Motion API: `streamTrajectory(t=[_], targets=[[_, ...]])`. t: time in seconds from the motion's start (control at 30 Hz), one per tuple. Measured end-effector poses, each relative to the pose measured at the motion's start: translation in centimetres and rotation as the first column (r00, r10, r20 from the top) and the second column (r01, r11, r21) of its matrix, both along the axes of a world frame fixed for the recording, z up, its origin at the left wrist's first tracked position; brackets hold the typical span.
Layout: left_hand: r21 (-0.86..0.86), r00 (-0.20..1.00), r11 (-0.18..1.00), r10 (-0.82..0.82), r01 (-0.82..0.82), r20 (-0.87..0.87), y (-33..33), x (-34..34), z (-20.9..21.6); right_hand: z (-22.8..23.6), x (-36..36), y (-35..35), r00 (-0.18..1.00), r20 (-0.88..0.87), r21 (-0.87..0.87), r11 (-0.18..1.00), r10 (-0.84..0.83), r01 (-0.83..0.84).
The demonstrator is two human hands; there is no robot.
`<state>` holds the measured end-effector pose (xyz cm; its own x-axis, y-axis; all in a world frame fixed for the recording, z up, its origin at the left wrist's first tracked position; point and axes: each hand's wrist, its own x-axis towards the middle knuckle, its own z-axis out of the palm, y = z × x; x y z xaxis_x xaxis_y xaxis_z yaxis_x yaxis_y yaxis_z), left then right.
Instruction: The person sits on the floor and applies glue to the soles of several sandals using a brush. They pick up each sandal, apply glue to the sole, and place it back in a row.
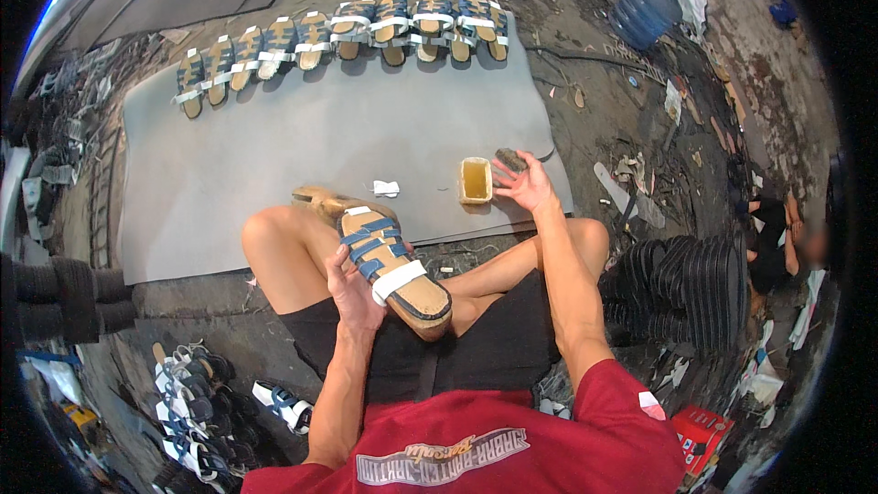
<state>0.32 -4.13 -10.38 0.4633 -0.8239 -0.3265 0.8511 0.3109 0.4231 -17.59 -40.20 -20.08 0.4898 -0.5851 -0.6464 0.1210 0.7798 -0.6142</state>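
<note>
A sandal sole with blue straps and a white band (389,265) lies tilted across my lap. My left hand (355,293) is closed around its side edge, the thumb up by the straps. My right hand (529,185) reaches over the mat, several fingers spread. A dark, rough block (510,160) sits between its thumb side and fingertips; its kind is unclear. Just left of those fingers stands a small pale tub of yellowish liquid (476,181). Behind the sandal, a tan shoe last (329,201) rests partly hidden near my left knee.
A grey mat (338,137) spreads before me, with a row of strapped sandals (352,32) along its far edge. A crumpled white scrap (386,188) lies on it. Blue water jugs (646,12) stand far right. Dark soles (677,293) and finished-looking sandals (192,412) flank me. Another person (777,238) sits right.
</note>
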Motion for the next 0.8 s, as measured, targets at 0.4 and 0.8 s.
streamTrajectory(t=[0.4, 0.8], targets=[[-0.016, 0.993, 0.994, 0.113, -0.112, 0.028, -0.4, -0.5, -0.6, 3.4, 4.0, 8.8, 0.594, -0.648, -0.667, -0.021, -0.476, -0.745], [-0.077, 0.996, 0.993, 0.092, -0.092, -0.001, -0.3, -0.6, -0.2, 5.5, 1.7, 9.6, 0.642, -0.566, -0.785, 0.101, -0.517, -0.611]])
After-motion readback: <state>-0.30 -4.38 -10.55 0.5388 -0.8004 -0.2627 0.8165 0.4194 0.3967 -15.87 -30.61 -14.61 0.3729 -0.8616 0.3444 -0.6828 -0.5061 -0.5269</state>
